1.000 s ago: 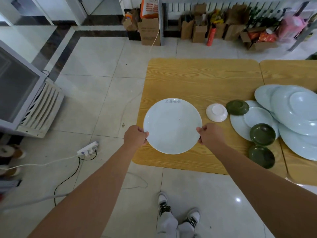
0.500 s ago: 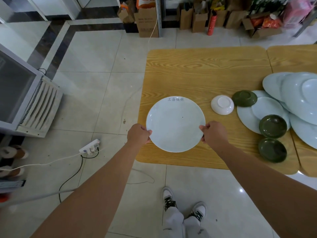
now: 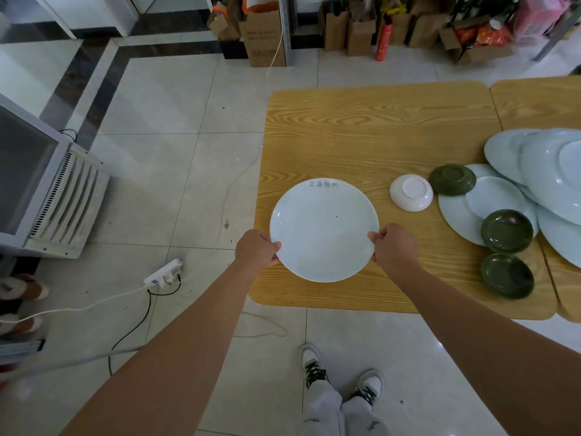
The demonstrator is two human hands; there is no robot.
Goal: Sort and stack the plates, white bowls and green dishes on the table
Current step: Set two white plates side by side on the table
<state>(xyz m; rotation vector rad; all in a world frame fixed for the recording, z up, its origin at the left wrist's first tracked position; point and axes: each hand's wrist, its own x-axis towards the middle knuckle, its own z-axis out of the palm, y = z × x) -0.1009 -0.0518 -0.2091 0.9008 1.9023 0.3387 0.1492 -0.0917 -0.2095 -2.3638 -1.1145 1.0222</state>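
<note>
Two wooden tables [image 3: 361,136] on tiled floor [image 3: 176,171].

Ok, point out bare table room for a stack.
Bare wood spans the far half of the table, beyond the held plate and white bowl. Another patch lies between the right hand and the nearest green dish. Crowded: plates and green dishes at right.

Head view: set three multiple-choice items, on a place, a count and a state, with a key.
1. Where is the white bowl? A on the floor; B on the table, right of the plate; C under the table.
2. How many green dishes show? A one; B three; C six.
3. How is the plate held? A by both hands; B by one hand; C by none.
Key: B, it lies beside the plate; B, one upturned, two upright; A, left hand and right hand grip its rim.
</note>
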